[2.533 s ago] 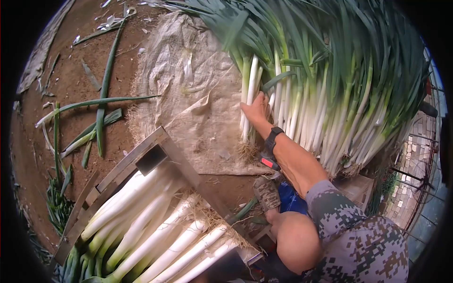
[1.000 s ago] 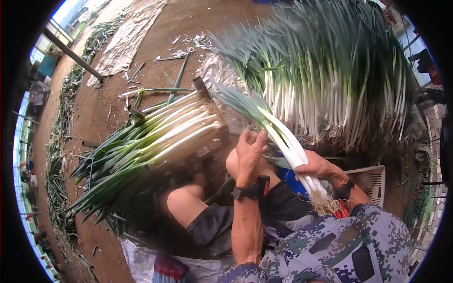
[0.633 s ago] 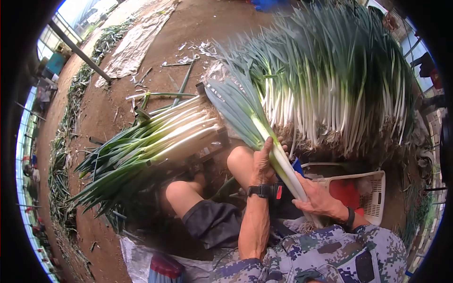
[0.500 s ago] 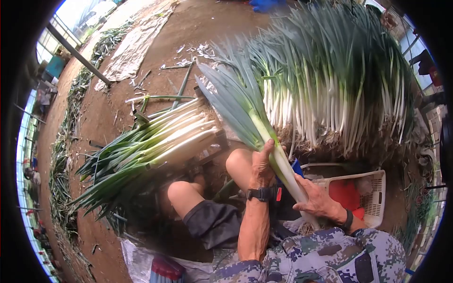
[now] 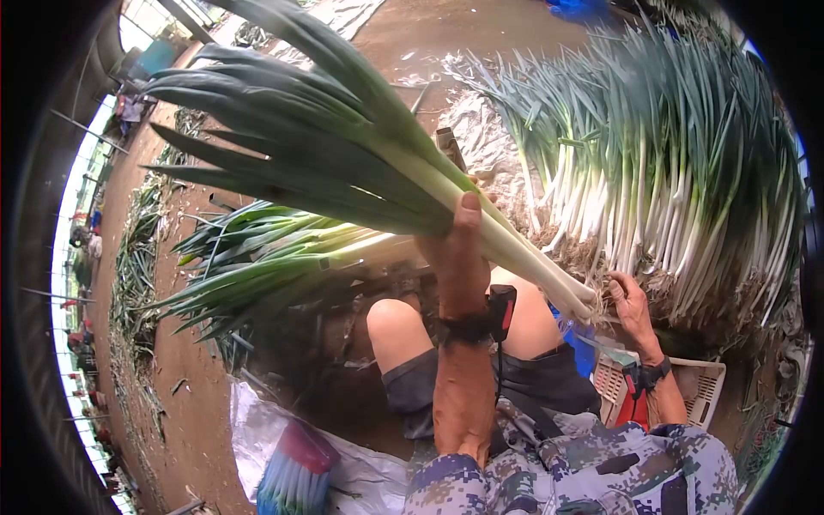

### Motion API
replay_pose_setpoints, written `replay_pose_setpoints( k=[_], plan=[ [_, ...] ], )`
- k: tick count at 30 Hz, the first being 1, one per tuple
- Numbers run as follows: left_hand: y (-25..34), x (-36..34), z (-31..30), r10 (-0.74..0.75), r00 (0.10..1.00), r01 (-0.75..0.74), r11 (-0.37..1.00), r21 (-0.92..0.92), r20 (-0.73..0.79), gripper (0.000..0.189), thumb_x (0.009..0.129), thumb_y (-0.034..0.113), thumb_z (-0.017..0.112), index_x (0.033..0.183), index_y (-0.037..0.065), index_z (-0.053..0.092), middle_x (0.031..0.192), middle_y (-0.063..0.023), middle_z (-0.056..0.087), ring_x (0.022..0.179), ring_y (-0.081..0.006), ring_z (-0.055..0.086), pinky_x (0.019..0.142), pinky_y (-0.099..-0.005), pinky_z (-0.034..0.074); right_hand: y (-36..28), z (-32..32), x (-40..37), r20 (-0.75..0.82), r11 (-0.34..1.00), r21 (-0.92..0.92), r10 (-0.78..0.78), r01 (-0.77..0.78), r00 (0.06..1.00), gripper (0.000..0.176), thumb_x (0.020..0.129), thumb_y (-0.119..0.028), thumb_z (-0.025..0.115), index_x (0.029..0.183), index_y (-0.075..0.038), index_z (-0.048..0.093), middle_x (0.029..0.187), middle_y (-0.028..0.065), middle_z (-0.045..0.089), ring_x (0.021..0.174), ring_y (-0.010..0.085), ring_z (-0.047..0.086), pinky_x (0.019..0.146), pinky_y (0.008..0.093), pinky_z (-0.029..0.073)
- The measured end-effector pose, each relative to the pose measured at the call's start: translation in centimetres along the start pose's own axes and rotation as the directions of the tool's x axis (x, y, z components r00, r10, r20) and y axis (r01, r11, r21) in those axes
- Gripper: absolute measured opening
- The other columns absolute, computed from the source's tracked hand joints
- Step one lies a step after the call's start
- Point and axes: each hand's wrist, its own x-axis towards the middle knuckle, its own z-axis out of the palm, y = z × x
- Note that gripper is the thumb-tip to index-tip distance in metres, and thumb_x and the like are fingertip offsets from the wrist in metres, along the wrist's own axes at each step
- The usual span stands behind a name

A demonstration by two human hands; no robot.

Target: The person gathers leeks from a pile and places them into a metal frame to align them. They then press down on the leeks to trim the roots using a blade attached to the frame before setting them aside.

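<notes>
My left hand (image 5: 459,257) is wrapped round the white shafts of a few long green onions (image 5: 532,262), held tilted over my knees. Their broad dark leaves fan out to the upper left, and their stringy roots point to the lower right. My right hand (image 5: 633,306) is just beside those roots, thumb and fingers bent together. Whether a root or a strip of skin is between the fingertips is too small to tell. Behind the left hand lies a pile of cleaned green onions (image 5: 292,249), white ends toward me, partly hidden by the held ones.
A thick row of green onions (image 5: 652,172) with soil on the roots stands at the right. A white plastic basket (image 5: 699,382) with something red is by my right wrist. A blue-bristled brush (image 5: 296,472) lies on white sheeting (image 5: 253,412). Leaf scraps (image 5: 133,300) line the left floor.
My left hand has raised the green onions and swung their leaves toward the left. My right hand has left the shaft and moved up and rightward to the root end.
</notes>
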Motion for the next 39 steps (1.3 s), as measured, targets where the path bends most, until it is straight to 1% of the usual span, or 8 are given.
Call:
replay_pose_setpoints(
  k=[7,19,21,23,27,33,36,39],
  plan=[
    [5.8,10.6,-8.2,0.213,0.95,-0.2,0.976,0.082,-0.23,0.05,0.091,0.037,0.074,0.122,0.001,0.057,0.105,-0.0121,0.062,0.099,-0.0221,0.062,0.088,-0.0365,0.055,-13.1,8.2,14.0,-0.004,0.886,0.043,-0.462,0.462,0.887,0.044,0.097,-0.031,0.067,0.128,-0.001,0.059,0.119,0.018,0.063,0.103,0.0275,0.066,0.085,0.0391,0.055],
    [3.5,21.8,-14.9,0.369,0.698,-0.269,0.929,0.253,-0.613,0.056,0.088,0.042,0.076,0.111,-0.008,0.064,0.103,-0.0105,0.065,0.089,-0.0209,0.063,0.078,-0.0377,0.054,-23.4,20.8,25.5,0.118,0.714,-0.111,-0.682,0.692,0.722,0.049,0.089,-0.025,0.073,0.13,-0.004,0.058,0.13,0.0194,0.059,0.118,0.0389,0.059,0.1,0.0456,0.048],
    [0.6,21.6,-19.6,0.284,0.735,-0.006,0.911,0.412,-0.616,0.058,0.087,0.041,0.079,0.119,-0.003,0.06,0.111,-0.0131,0.066,0.095,-0.0255,0.066,0.086,-0.0391,0.056,-23.7,23.5,27.8,0.159,0.69,-0.166,-0.686,0.704,0.71,0.053,0.09,-0.027,0.074,0.135,-0.006,0.054,0.132,0.0201,0.058,0.121,0.0395,0.056,0.103,0.046,0.045],
    [2.1,19.6,-21.0,-0.212,0.857,0.36,0.898,0.252,-0.469,0.052,0.091,0.035,0.075,0.119,-0.007,0.06,0.118,-0.0155,0.065,0.1,-0.0259,0.067,0.086,-0.0394,0.056,-21.9,27.5,30.1,0.234,0.679,-0.181,-0.673,0.712,0.702,0.057,0.094,-0.044,0.064,0.137,-0.008,0.054,0.132,0.0193,0.059,0.12,0.0386,0.057,0.102,0.0479,0.043],
    [9.3,17.7,-18.5,-0.356,0.888,0.459,0.67,0.583,-0.291,0.044,0.094,0.026,0.073,0.121,-0.007,0.063,0.113,-0.0167,0.071,0.102,-0.0245,0.07,0.089,-0.0363,0.057,-18.2,34.7,31.6,0.254,0.777,-0.122,-0.577,0.618,0.776,0.055,0.092,-0.049,0.064,0.134,-0.013,0.059,0.118,0.0145,0.065,0.108,0.0331,0.061,0.094,0.0459,0.043],
    [11.8,23.2,-21.5,0.246,0.968,-0.098,0.183,0.978,0.051,0.029,0.098,0.013,0.068,0.122,-0.002,0.067,0.116,-0.011,0.07,0.106,-0.018,0.066,0.096,-0.0312,0.051,-16.1,37.1,31.9,0.144,0.784,-0.061,-0.605,0.617,0.783,0.043,0.092,-0.045,0.066,0.119,-0.012,0.066,0.108,0.0137,0.067,0.103,0.0303,0.062,0.09,0.045,0.042],
    [9.7,27.6,-22.6,0.084,0.954,-0.267,-0.192,0.944,0.287,0.036,0.089,0.012,0.072,0.123,0.001,0.066,0.123,-0.0163,0.067,0.118,-0.0318,0.062,0.103,-0.0388,0.047,-16.3,36.8,31.6,0.149,0.784,-0.061,-0.605,0.618,0.782,0.044,0.093,-0.047,0.065,0.115,-0.009,0.065,0.105,0.0142,0.067,0.099,0.0313,0.063,0.087,0.0452,0.044],
    [5.5,30.7,-26.1,-0.099,0.931,-0.357,-0.438,0.825,0.35,0.035,0.089,0.028,0.072,0.118,0.009,0.068,0.129,-0.0126,0.064,0.123,-0.0304,0.056,0.111,-0.0459,0.037,-16.6,36.4,31.3,0.187,0.763,-0.088,-0.619,0.64,0.763,0.06,0.087,-0.056,0.069,0.118,-0.005,0.062,0.104,0.0159,0.067,0.096,0.0331,0.063,0.086,0.0446,0.045]
  ],
)
